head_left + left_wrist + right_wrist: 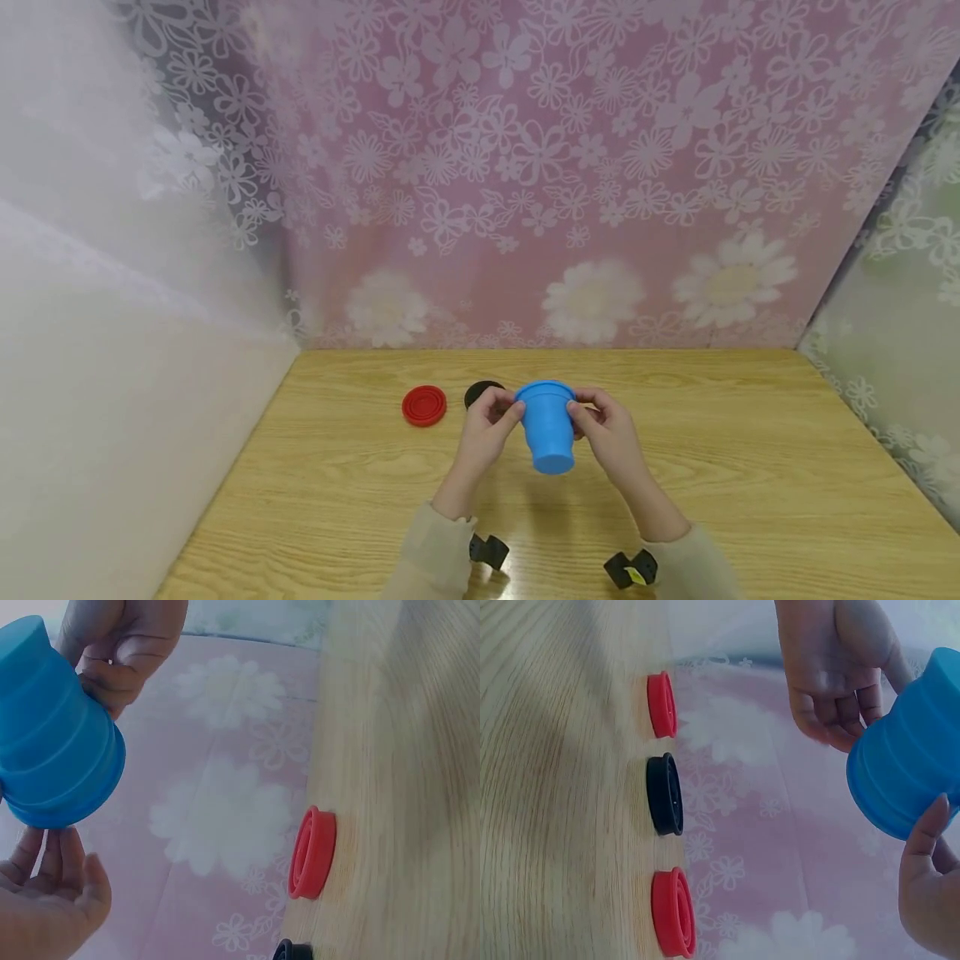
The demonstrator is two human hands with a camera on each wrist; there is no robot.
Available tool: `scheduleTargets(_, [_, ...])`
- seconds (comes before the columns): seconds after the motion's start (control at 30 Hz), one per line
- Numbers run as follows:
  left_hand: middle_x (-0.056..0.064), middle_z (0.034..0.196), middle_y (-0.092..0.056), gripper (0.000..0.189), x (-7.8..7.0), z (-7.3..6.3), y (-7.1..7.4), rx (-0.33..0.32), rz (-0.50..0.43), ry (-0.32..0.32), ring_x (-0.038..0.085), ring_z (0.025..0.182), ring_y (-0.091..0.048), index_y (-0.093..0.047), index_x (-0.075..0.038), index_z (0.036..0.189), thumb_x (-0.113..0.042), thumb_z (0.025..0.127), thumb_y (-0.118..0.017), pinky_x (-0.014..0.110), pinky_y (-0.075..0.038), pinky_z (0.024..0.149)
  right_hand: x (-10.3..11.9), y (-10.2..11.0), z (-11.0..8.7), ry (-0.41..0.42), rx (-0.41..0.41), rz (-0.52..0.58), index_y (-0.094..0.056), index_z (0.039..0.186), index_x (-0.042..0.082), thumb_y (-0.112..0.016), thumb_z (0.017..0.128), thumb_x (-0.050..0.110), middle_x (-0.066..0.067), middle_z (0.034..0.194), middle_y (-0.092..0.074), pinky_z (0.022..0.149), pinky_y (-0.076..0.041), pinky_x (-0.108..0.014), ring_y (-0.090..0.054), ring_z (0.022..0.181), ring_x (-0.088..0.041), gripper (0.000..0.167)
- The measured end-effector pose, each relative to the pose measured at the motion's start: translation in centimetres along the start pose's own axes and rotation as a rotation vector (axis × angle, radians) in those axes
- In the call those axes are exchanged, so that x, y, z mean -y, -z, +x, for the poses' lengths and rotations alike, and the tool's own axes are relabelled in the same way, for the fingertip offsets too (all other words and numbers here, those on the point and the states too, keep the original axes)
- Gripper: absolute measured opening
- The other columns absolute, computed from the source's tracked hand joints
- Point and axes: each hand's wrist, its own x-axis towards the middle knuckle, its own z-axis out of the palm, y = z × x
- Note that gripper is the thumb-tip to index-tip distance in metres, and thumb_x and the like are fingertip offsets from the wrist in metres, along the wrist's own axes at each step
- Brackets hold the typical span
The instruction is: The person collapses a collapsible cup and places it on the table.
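A blue collapsible cup (549, 425), drawn out to full height with ringed walls (56, 742), is held off the table between both hands. Its narrow base faces the head camera and its wide rim points away. My left hand (487, 425) pinches the rim's left side between thumb and fingers. On the opposite side, my right hand (611, 433) grips near the rim, thumb on the wall (934, 817). Behind the hands lie a black flattened collapsible cup (664, 795), partly covered in the head view, and a red flattened one (673, 911), mostly hidden there by the right hand.
Another red flattened cup (424, 406) lies at the left end of the row on the wood-grain table (750, 467). A flowered pink backdrop (510, 208) rises at the table's far edge, with pale panels on both sides. Black wrist mounts (489, 552) stick out below the sleeves.
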Motion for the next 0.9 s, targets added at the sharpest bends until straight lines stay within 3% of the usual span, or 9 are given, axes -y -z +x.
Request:
scheduleTargets(0.17, [0.011,0.089,-0.053,0.017,-0.3,0.1,-0.3,0.005,-0.103,0.013,0.013,0.079,-0.049,-0.051,0.011,0.099,-0.002,0.088,-0.052,0.026,-0.046,0.074,0.3,-0.2,0.0,-0.05,-0.001,0.069,-0.052,0.104,-0.008,-0.052,0.09,0.012,-0.016,0.091,-0.054,0.059,-0.05,-0.027,-0.058,0.065,-0.011,0.024])
scheduleTargets(0.27, [0.01,0.094,-0.054,0.024,-0.6,0.2,-0.4,0.007,-0.141,0.06,0.014,0.081,-0.05,-0.053,0.01,0.104,-0.006,0.087,-0.055,0.026,-0.046,0.074,0.4,-0.2,0.1,-0.073,0.003,0.077,-0.051,0.103,-0.008,-0.051,0.09,0.014,-0.012,0.088,-0.052,0.057,-0.049,-0.024,-0.055,0.064,-0.011,0.026])
scheduleTargets(0.43, [0.009,0.094,-0.055,0.03,-0.7,0.4,-0.3,0.064,-0.222,0.147,0.014,0.081,-0.052,-0.052,0.011,0.108,-0.007,0.086,-0.058,0.028,-0.048,0.074,0.4,-0.1,0.2,-0.085,0.002,0.019,-0.053,0.098,-0.006,-0.053,0.09,0.021,-0.008,0.083,-0.051,0.061,-0.043,-0.024,-0.049,0.073,-0.016,0.028])
scheduleTargets(0.5, [0.007,0.092,-0.055,0.031,-0.5,0.5,-0.1,0.081,-0.262,0.172,0.014,0.08,-0.052,-0.051,0.012,0.109,-0.007,0.086,-0.058,0.029,-0.049,0.074,0.6,-0.1,0.3,-0.091,0.025,0.037,-0.052,0.097,-0.006,-0.053,0.09,0.021,-0.007,0.085,-0.051,0.067,-0.043,-0.024,-0.049,0.079,-0.018,0.027])
scheduleTargets(0.73, [0.006,0.09,-0.053,0.026,1.3,1.2,0.1,0.122,-0.324,0.219,0.016,0.081,-0.051,-0.051,0.012,0.104,-0.005,0.085,-0.057,0.029,-0.048,0.075,1.5,0.1,0.4,-0.167,0.244,0.333,-0.041,0.102,-0.002,-0.051,0.089,0.012,-0.01,0.098,-0.042,0.075,-0.044,-0.031,-0.046,0.09,-0.02,0.022])
scheduleTargets(0.9, [0.006,0.088,-0.051,0.024,1.4,1.2,0.1,0.148,-0.326,0.228,0.016,0.081,-0.05,-0.05,0.01,0.1,-0.004,0.083,-0.06,0.027,-0.045,0.073,1.4,0.2,0.7,-0.208,0.285,0.307,-0.04,0.104,-0.004,-0.054,0.088,0.01,-0.013,0.102,-0.042,0.078,-0.045,-0.03,-0.046,0.093,-0.024,0.026])
